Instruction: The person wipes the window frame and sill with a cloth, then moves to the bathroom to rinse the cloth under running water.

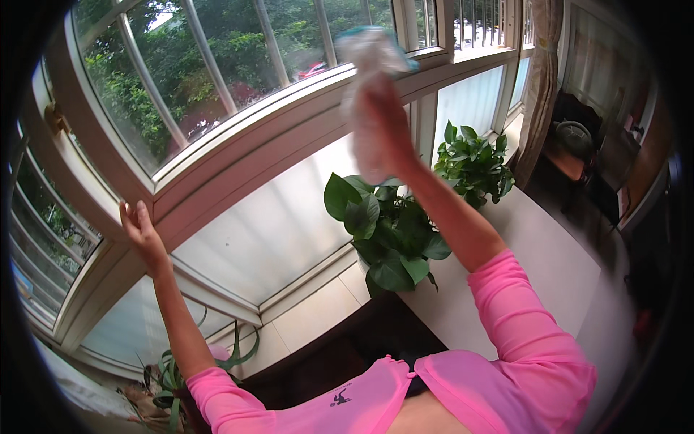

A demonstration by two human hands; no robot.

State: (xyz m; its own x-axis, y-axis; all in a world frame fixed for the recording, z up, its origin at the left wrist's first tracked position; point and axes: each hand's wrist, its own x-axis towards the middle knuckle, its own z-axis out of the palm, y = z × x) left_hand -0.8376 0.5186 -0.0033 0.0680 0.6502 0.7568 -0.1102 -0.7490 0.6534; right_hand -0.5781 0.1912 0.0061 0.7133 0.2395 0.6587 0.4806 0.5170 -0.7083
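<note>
My right hand is blurred and raised in front of the window. It grips a crumpled white cloth with bluish-green edges. The cloth overlaps the lower rail and right side of the glass pane; whether it touches them I cannot tell. My left hand rests at the lower corner of the sliding window's frame, fingers pointing up and nothing visible in it. Below the rail, between my arms, is a frosted lower panel.
A leafy potted plant stands under my right forearm, with another plant behind it. A white tabletop lies to the right. Spiky aloe-like leaves are at lower left. Metal bars run outside the glass; a curtain hangs at right.
</note>
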